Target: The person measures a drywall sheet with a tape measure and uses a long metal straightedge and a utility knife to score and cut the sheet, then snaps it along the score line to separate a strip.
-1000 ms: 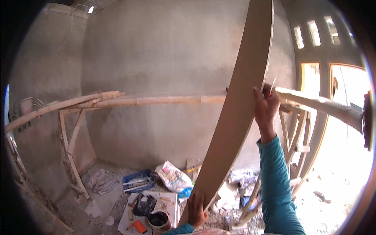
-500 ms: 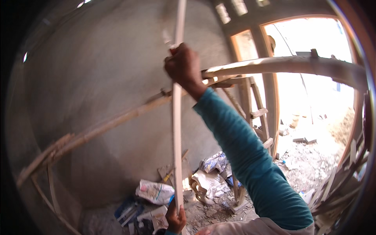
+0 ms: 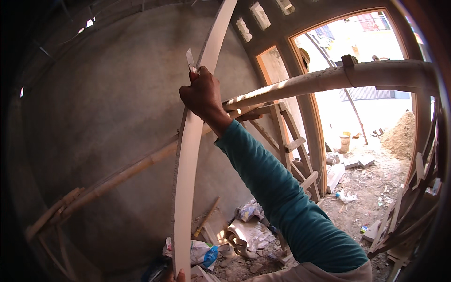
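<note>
A long pale strip of board [image 3: 188, 174] with a rough dark edge stands almost upright in front of me, leaning right at its top, which runs out of view. My right hand [image 3: 203, 95], closed, is raised at the strip's upper part and lies across it. From its fist sticks up a knife [image 3: 190, 60] with a thin pale blade and a reddish handle, just left of the strip. Only a few fingers of my left hand [image 3: 177, 276] show at the lower edge, wrapped round the strip's lower part; the rest is cut off.
Bamboo poles [image 3: 329, 81] cross behind and right of my arm, beside a wooden ladder-like frame [image 3: 296, 145]. A grey plastered wall [image 3: 108, 103] stands ahead. Crumpled sacks [image 3: 249, 230] and rubble lie below. Through the doorway at right are a bucket [image 3: 345, 141] and a sand heap [image 3: 399, 136].
The strip has turned from its narrow edge to its broad face, and its top now tilts right. Both hands have shifted left with it, the right one lower. The knife blade shows more clearly.
</note>
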A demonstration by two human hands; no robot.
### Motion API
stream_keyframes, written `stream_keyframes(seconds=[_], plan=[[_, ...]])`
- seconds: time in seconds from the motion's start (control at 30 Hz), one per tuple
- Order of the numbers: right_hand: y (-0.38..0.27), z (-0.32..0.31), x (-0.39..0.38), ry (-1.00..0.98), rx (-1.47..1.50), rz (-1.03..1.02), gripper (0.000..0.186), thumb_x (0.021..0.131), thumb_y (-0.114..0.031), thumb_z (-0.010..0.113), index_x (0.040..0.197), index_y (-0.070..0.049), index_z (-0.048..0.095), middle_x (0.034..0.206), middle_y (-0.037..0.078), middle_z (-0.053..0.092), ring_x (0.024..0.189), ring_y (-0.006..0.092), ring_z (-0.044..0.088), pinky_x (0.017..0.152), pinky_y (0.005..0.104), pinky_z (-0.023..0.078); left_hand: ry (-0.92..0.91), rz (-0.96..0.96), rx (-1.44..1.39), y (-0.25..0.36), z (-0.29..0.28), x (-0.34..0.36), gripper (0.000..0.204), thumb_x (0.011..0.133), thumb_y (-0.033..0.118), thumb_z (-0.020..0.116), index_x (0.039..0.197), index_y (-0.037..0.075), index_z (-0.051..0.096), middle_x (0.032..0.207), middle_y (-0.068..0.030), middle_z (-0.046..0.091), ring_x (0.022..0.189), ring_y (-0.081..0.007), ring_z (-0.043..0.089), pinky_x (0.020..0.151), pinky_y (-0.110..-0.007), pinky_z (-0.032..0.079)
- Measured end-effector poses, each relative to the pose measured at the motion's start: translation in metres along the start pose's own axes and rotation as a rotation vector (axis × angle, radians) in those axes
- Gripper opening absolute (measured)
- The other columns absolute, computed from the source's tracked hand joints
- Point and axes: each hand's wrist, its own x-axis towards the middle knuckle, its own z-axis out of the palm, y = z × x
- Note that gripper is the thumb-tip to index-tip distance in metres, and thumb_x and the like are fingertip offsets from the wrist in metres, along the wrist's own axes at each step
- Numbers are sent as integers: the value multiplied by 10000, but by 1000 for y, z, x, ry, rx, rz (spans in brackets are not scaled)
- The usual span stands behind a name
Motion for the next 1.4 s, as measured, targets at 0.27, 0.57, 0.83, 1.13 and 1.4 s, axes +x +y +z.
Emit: stream_keyframes(seconds=[0.27, 0.57, 0.83, 1.13, 1.4], plan=[[29, -12, -8, 23, 124, 95, 318, 722, -66, 626, 952, 58, 445, 868, 266, 629, 812, 434, 653, 750, 470, 509, -16, 12, 218, 4, -53, 17, 207, 925, 164, 643, 1027, -9, 693, 845, -245, 677, 731, -449, 626, 677, -489, 497], [55, -17, -50, 89, 252, 204, 350, 710, -76, 645, 942, 50, 415, 780, 226, 597, 702, 372, 649, 684, 467, 525, -129, 12, 450, -11, -111, 24, 225, 924, 171, 628, 1014, -28, 678, 884, -254, 672, 788, -466, 627, 695, -505, 498], [88, -3, -65, 249, 260, 149, 321, 722, -65, 632, 925, 35, 404, 741, 204, 575, 605, 304, 628, 551, 418, 525, 92, -238, 804, -16, -128, 41, 279, 958, 208, 607, 1168, 34, 661, 1049, -207, 700, 894, -410, 668, 733, -501, 533], [101, 30, -69, 234, 478, 319, 274, 753, -105, 653, 889, -1, 439, 707, 113, 523, 537, 233, 593, 344, 384, 451, 235, -401, 720, -102, -171, 78, 292, 1011, 59, 524, 1270, -52, 603, 1190, -251, 667, 1112, -338, 659, 920, -405, 514], [156, 35, -37, 181, 562, 124, 307, 911, -279, 699, 864, 21, 652, 621, 90, 593, 421, 181, 561, 329, 305, 468, 383, 217, 813, -81, -191, 207, 216, 890, 65, 650, 1094, 104, 707, 967, -135, 724, 856, -355, 694, 691, -440, 541]])
